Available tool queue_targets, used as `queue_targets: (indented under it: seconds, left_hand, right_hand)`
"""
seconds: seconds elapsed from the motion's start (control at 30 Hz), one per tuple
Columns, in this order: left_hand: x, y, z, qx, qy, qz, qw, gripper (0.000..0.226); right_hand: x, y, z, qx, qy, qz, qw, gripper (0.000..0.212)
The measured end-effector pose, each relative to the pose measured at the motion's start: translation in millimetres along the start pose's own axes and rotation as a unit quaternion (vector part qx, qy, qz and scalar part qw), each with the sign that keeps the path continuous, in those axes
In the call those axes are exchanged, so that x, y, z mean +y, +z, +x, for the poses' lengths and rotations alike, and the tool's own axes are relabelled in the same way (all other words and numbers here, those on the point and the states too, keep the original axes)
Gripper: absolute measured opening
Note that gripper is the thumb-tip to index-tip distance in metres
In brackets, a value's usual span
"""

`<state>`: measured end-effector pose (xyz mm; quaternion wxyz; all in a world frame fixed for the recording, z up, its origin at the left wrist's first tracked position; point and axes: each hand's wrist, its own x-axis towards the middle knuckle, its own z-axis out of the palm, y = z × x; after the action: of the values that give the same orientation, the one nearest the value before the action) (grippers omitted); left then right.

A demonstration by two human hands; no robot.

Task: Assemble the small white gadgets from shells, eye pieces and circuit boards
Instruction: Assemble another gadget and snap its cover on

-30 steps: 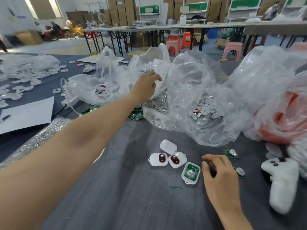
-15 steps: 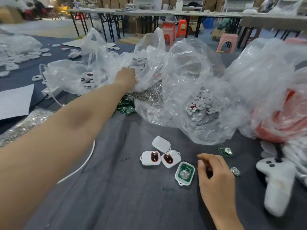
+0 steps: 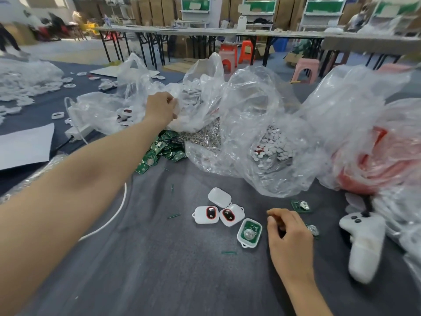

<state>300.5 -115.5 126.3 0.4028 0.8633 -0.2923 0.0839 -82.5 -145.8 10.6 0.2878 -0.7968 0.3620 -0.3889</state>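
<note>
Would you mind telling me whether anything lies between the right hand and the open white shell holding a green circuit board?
Nothing visible does. The right hand is just right of the open white shell with the green circuit board; only bare dark grey cloth shows between them.

left grip (image 3: pixel 160 108) fingertips hidden, right grip (image 3: pixel 289 236) underside hidden

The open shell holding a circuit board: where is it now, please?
In the head view the open shell lies on the cloth right of centre, between the right hand and the two eye-piece shells.
</note>
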Motion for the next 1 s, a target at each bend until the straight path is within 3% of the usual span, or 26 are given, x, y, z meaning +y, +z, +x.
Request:
queue_targets:
  seconds: [0.1,0.17,0.27,0.4,0.53,0.73,0.87,1.0]
  left_hand:
    - [19,-11,-14,0.073,-0.014,-0.092,0.993,0.017]
    - [38,-15,-41,0.063,-0.017,-0.201,0.977,0.013]
    - [58,-9,-112,-0.052,0.008,-0.312,0.949,0.007]
    - [60,16,-229,-0.203,0.005,-0.372,0.906,0.018]
    - [56,32,-297,-0.247,-0.057,-0.436,0.863,0.028]
    - [56,32,-304,-0.209,-0.082,-0.435,0.872,0.031]
    - [56,32,-306,-0.209,-0.083,-0.411,0.883,0.036]
    - [57,31,-305,-0.238,-0.086,-0.423,0.870,0.032]
  right_hand:
    - [0,-1,0,0.002,0.006,0.008,1.000,0.015]
    - [0,-2,-1,0.003,0.016,0.026,1.000,0.015]
    - [-1,-7,-6,0.026,0.052,0.082,0.995,0.017]
    - [-4,-15,-14,0.040,0.050,0.148,0.987,0.019]
    - [-16,-18,-24,-0.017,-0.019,0.154,0.988,0.008]
    - [-30,-17,-30,-0.088,-0.069,0.184,0.977,0.014]
    - [-31,-15,-32,-0.102,-0.041,0.190,0.976,0.010]
    - [-32,-14,-31,-0.096,-0.002,0.218,0.971,0.004]
